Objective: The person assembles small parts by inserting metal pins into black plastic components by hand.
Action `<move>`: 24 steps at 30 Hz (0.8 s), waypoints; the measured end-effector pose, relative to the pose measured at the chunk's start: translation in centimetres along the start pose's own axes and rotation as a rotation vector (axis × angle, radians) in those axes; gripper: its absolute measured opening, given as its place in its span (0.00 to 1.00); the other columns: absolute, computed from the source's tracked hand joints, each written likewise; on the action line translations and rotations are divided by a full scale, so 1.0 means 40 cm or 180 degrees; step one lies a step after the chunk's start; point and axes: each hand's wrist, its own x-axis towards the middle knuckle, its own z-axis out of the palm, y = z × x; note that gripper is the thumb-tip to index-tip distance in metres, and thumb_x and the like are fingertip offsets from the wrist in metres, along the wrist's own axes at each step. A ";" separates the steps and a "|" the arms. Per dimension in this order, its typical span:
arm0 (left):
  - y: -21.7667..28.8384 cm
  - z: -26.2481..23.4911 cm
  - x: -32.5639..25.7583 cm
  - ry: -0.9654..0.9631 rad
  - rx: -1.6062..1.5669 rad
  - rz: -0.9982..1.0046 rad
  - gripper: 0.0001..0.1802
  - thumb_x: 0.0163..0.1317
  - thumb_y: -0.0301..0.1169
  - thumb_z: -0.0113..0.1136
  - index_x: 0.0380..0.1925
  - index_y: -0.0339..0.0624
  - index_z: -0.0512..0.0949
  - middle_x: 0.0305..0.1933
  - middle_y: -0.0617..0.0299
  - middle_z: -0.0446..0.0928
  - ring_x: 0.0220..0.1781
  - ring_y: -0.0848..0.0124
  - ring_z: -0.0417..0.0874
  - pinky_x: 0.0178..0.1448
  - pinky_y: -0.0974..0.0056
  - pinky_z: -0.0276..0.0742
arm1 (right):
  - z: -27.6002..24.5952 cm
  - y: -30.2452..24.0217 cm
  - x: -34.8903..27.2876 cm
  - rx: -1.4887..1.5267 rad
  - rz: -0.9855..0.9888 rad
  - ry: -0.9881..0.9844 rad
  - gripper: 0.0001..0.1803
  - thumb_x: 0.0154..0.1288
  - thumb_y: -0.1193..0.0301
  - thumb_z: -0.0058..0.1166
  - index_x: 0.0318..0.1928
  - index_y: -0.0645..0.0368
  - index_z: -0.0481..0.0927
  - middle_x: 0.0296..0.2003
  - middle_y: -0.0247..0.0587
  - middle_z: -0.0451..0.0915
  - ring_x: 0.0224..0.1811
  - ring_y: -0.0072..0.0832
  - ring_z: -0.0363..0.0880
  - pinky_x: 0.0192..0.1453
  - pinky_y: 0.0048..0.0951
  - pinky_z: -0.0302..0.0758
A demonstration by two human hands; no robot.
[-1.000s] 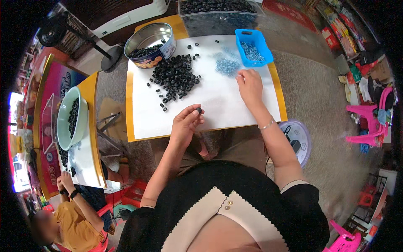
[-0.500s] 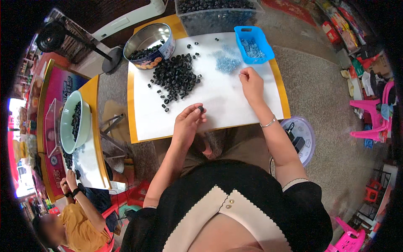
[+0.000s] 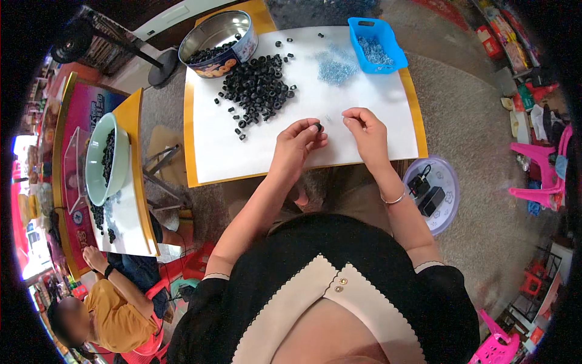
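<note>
Blue tray [image 3: 376,45] of screws, round tin [image 3: 218,36] of black rings, left hand [image 3: 297,145] pinching 1 ring [image 3: 317,127], right hand [image 3: 367,130] pinched, contents unclear

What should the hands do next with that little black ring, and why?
Probably bring the right hand a bit closer and push its small piece into the black ring pinched by the left hand. The two hands are raised over the white sheet, fingertips almost meeting.
</note>
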 end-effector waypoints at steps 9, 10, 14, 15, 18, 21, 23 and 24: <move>0.007 -0.021 -0.013 -0.0502 -0.0620 -0.0332 0.13 0.63 0.25 0.53 0.47 0.31 0.73 0.33 0.59 0.77 0.35 0.71 0.78 0.41 0.70 0.77 | 0.030 -0.095 -0.058 0.0429 -0.0145 -0.0594 0.04 0.59 0.77 0.55 0.36 0.63 0.78 0.30 0.30 0.77 0.32 0.14 0.70 0.37 0.18 0.68; 0.008 -0.020 -0.017 -0.0492 -0.0625 -0.0325 0.13 0.63 0.25 0.53 0.47 0.31 0.73 0.33 0.59 0.77 0.35 0.71 0.78 0.41 0.70 0.77 | 0.033 -0.103 -0.060 0.0460 -0.0293 -0.0626 0.04 0.58 0.77 0.55 0.35 0.63 0.78 0.29 0.30 0.76 0.32 0.14 0.70 0.37 0.17 0.68; 0.015 -0.036 -0.026 -0.0554 -0.0246 -0.0200 0.13 0.63 0.26 0.54 0.46 0.31 0.73 0.35 0.57 0.78 0.32 0.72 0.78 0.41 0.71 0.77 | 0.034 -0.111 -0.062 -0.0008 -0.0572 -0.0751 0.05 0.58 0.78 0.55 0.35 0.63 0.76 0.28 0.31 0.75 0.31 0.14 0.70 0.37 0.17 0.68; 0.018 -0.043 -0.028 -0.0688 -0.0050 -0.0183 0.13 0.63 0.26 0.54 0.46 0.31 0.74 0.36 0.57 0.79 0.32 0.72 0.79 0.41 0.71 0.77 | 0.031 -0.119 -0.062 0.0071 -0.0251 -0.0902 0.05 0.58 0.78 0.55 0.35 0.62 0.75 0.28 0.30 0.74 0.32 0.14 0.70 0.37 0.17 0.68; 0.042 -0.068 -0.043 -0.1030 0.0185 -0.0540 0.12 0.63 0.26 0.54 0.44 0.31 0.74 0.36 0.59 0.78 0.32 0.72 0.79 0.41 0.71 0.77 | 0.022 -0.109 -0.055 0.0600 0.0338 -0.1356 0.06 0.57 0.78 0.56 0.35 0.61 0.74 0.29 0.29 0.74 0.33 0.14 0.70 0.38 0.17 0.68; 0.033 -0.092 -0.050 -0.1279 -0.0157 -0.0795 0.13 0.63 0.27 0.54 0.47 0.32 0.73 0.34 0.60 0.78 0.33 0.73 0.80 0.42 0.71 0.78 | 0.040 -0.107 -0.058 0.1104 0.0609 -0.1601 0.05 0.58 0.78 0.55 0.35 0.61 0.73 0.29 0.28 0.74 0.35 0.14 0.69 0.39 0.17 0.68; 0.013 -0.113 -0.049 -0.1266 -0.0610 -0.0784 0.14 0.64 0.27 0.53 0.48 0.32 0.72 0.33 0.60 0.77 0.34 0.74 0.80 0.43 0.71 0.78 | 0.061 -0.112 -0.061 0.1148 0.0614 -0.1574 0.05 0.58 0.78 0.55 0.35 0.61 0.74 0.29 0.27 0.74 0.35 0.14 0.69 0.40 0.16 0.68; 0.007 -0.116 -0.049 -0.1287 -0.1035 -0.0793 0.15 0.64 0.26 0.52 0.49 0.32 0.71 0.33 0.60 0.77 0.34 0.74 0.80 0.43 0.71 0.79 | 0.072 -0.116 -0.056 0.0993 0.0498 -0.1477 0.05 0.59 0.76 0.54 0.36 0.62 0.74 0.28 0.28 0.74 0.33 0.15 0.70 0.39 0.18 0.69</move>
